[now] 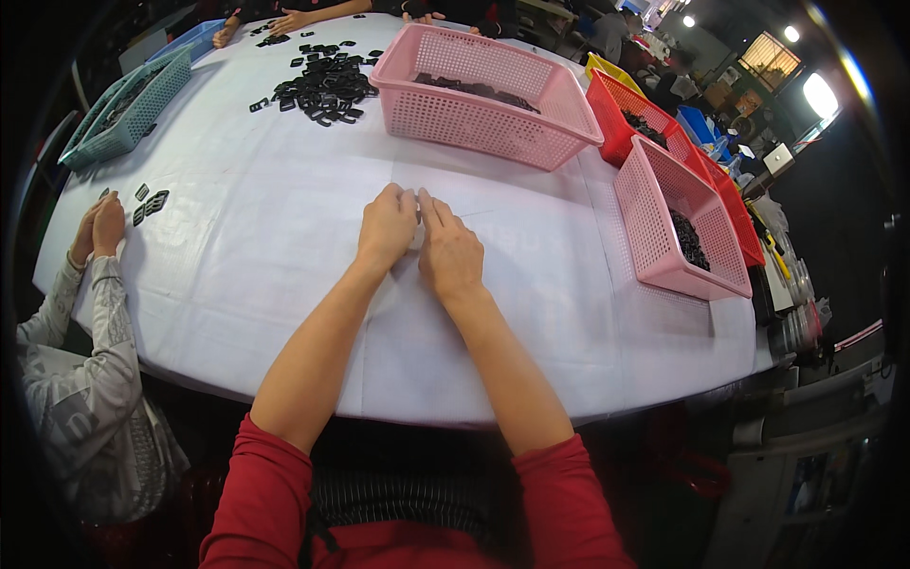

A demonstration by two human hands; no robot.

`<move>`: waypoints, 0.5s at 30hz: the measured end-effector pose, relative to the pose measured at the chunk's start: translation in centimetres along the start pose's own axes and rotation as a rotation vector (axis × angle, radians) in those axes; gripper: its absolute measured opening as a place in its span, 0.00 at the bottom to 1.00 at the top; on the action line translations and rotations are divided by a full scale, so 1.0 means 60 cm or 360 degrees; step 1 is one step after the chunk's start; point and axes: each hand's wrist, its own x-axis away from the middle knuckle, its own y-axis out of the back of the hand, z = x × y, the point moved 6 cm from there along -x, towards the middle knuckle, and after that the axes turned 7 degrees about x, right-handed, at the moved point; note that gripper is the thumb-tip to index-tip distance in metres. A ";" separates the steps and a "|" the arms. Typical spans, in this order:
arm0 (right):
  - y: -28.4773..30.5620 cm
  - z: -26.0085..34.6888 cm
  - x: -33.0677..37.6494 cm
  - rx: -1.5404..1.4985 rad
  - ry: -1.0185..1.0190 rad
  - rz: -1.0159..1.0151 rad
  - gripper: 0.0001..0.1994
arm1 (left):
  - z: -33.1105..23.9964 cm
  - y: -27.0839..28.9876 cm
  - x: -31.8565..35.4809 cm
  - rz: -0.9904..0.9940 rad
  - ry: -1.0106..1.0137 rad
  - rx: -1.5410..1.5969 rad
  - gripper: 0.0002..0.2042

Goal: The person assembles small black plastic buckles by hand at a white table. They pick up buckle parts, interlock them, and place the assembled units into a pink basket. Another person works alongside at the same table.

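Note:
My left hand point(387, 229) and my right hand point(451, 250) meet over the middle of the white-covered table point(284, 228). Their fingers are bent and closed, with the fingertips nearly touching. Only a dark sliver shows between them; the fingers hide whatever they pinch. Beyond my hands stands a pink perforated basket point(455, 116) with dark parts inside. To its left, small black plastic pieces point(327, 90) with openings in them lie in a loose heap.
At the right edge sit a second pink basket point(678, 270) and a red basket point(607, 119), both holding black parts. Green baskets point(128, 133) stand at the far left. A co-worker's hands point(100, 228) are near several black pieces point(152, 205); other people's arms point(303, 17) reach over the far edge.

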 end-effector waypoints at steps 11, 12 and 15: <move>-0.013 0.030 0.019 -0.0061 -0.0065 0.0017 0.19 | -0.029 -0.005 -0.019 -0.0029 -0.0138 0.0330 0.16; -0.013 0.021 0.012 -0.0178 -0.0241 0.0156 0.18 | -0.039 -0.006 -0.012 -0.0064 -0.0157 0.0367 0.16; 0.025 -0.032 0.011 -0.0296 -0.0357 -0.0281 0.18 | -0.033 0.001 -0.015 -0.0101 -0.0137 0.0440 0.15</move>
